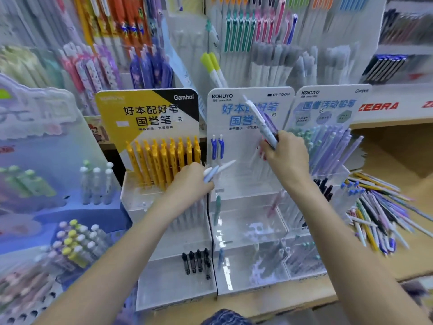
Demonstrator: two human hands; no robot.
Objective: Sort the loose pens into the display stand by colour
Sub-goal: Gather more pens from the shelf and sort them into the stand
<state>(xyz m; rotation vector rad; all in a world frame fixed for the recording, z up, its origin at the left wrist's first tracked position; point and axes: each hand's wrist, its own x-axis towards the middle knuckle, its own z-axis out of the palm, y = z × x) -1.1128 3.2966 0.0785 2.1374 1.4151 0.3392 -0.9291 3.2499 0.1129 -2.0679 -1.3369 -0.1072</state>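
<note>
My left hand (188, 181) grips a few pale blue and white pens (216, 171), their tips pointing up-right in front of the white Kokuyo display stand (248, 207). My right hand (287, 156) holds a small bunch of white and purple pens (262, 120) upright before that stand's blue header card. Two blue pens (217, 148) sit in the stand's top tier at the left. A green pen (218, 207) and a pink pen (275, 202) stand in its middle tier. Loose mixed-colour pens (379, 214) lie heaped on the wooden counter at the right.
The yellow Gambol stand (164, 266) at the left holds a row of yellow pens (164, 158) and several black pens (196, 261). A third stand (328, 146) at the right holds lilac and mint pens. Racks of pens fill the wall behind.
</note>
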